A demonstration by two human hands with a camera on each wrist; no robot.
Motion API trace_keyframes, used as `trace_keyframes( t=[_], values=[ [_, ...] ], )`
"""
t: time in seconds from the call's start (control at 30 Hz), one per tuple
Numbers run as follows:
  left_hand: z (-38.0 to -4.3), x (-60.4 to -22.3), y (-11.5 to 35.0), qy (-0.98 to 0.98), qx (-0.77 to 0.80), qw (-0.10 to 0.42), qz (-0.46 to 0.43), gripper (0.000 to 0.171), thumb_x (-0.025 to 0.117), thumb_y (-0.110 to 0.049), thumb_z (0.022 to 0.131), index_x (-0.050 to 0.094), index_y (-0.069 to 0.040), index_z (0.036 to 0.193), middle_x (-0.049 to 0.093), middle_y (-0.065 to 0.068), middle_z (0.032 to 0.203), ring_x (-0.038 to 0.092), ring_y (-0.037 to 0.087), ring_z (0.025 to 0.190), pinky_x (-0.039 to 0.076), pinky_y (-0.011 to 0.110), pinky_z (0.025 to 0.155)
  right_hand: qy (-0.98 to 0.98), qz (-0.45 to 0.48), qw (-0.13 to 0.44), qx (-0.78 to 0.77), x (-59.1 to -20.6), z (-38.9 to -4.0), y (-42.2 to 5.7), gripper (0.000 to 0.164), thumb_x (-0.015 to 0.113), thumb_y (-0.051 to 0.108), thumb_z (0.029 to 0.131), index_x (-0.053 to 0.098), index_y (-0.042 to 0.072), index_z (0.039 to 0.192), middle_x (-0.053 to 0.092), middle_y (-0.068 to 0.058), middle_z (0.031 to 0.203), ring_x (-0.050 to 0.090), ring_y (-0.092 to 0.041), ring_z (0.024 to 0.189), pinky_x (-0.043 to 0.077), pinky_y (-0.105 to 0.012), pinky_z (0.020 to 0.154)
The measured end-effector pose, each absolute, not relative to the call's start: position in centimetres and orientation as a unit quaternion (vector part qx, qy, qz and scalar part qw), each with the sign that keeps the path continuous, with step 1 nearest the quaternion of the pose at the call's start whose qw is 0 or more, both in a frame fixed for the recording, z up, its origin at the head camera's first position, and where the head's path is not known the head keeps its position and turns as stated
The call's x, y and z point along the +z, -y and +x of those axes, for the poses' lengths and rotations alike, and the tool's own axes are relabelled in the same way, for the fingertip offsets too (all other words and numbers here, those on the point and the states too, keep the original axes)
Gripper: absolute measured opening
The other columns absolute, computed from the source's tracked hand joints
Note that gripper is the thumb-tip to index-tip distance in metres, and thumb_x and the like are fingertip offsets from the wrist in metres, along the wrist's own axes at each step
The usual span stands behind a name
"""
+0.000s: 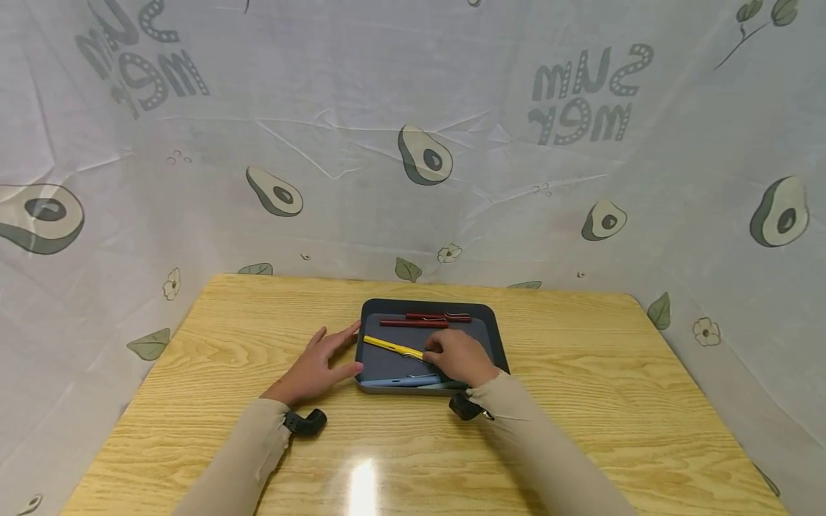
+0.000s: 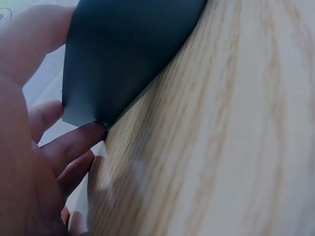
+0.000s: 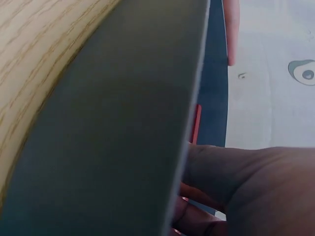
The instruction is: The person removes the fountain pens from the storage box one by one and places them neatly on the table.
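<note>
A dark grey tray (image 1: 400,307) lies on the table with several pens in it. My right hand (image 1: 461,356) reaches into it, fingers curled, and pinches the clip end of a yellow pen (image 1: 387,345). Two dark red pens (image 1: 413,324) lie along the far side. Along the near side lies a blue pen (image 1: 393,382), with a paler pen (image 1: 435,386) partly hidden under the right hand. My left hand (image 1: 316,367) is at the tray's left side, fingers spread and fingertips against its wall (image 2: 123,54). In the right wrist view the tray's wall (image 3: 113,108) hides the right fingertips.
The wooden table (image 1: 581,373) stretches to both sides of the tray and in front of it. Behind hangs a pale curtain (image 1: 361,107) printed with avocados. Each wrist carries a black strap with a small device, the left one (image 1: 306,423) near the tray's front corner.
</note>
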State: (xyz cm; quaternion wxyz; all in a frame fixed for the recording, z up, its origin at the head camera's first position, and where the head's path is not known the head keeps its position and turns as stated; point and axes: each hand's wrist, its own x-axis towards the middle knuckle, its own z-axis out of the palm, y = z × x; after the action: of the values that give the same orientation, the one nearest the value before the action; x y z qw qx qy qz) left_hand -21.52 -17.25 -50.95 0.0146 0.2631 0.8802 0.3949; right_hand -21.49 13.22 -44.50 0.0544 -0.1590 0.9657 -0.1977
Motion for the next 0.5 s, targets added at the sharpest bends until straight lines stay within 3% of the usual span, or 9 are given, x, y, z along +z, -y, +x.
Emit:
trace_keyframes(
  t=[0.27,0.5],
  values=[
    [-21.39,-50.74,17.23,-0.88,0.396,0.019,0.261,0.084,0.07,-0.047,0.097,0.03,-0.018,0.165,0.047,0.007,0.159,0.039,0.028,0.15,-0.002,0.058,0.128,-0.965,-0.178,0.054,-0.187,-44.18,-21.16,-12.86,0.006,0.078,0.021,0.094,0.078,0.015,0.092,0.069,0.005,0.081,0.06,-0.01,0.068,0.055,-0.034,0.064],
    [-21.26,-50.81,17.26,-0.876,0.4,0.013,0.27,0.083,0.07,-0.044,0.098,0.029,-0.015,0.165,0.051,0.009,0.156,0.043,0.03,0.148,-0.001,0.059,0.127,-0.959,-0.209,0.033,-0.188,-44.57,-21.01,-13.22,0.012,0.078,0.017,0.094,0.071,0.018,0.084,0.064,0.007,0.077,0.056,-0.008,0.066,0.051,-0.031,0.062]
  ],
)
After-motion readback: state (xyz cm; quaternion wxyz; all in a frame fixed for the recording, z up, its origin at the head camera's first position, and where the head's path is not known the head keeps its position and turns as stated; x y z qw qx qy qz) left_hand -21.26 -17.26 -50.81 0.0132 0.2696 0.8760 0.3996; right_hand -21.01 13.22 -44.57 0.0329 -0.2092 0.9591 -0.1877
